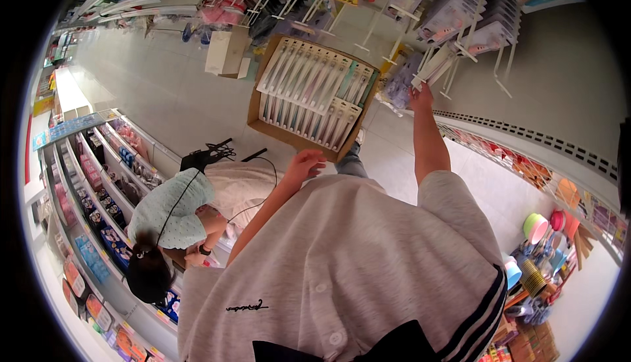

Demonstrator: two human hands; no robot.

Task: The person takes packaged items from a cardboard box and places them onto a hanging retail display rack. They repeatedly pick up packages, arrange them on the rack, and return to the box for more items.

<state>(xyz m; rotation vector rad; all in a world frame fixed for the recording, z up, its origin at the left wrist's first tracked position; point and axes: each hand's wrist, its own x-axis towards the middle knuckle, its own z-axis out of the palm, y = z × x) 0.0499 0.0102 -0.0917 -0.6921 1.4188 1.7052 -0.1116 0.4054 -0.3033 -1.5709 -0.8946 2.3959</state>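
Note:
My right hand [421, 96] reaches out to a display hook and pinches the lower end of a slim carded pack [435, 67] that hangs there. Before me stands an open cardboard box [276, 132], filled with rows of slim carded packs [305, 73] that look like toothbrushes. Just off the box's near edge is my left hand [306, 165], empty, its fingers loosely bent and apart. What the box rests on is hidden beneath it.
Metal hooks [471, 54] with hanging packs jut from the wall rack. At left, a person in a pale patterned top [170, 209] crouches by shelves of packaged goods [93, 174]. A white carton [224, 54] lies past the box. Colourful tubs [535, 228] stand at right.

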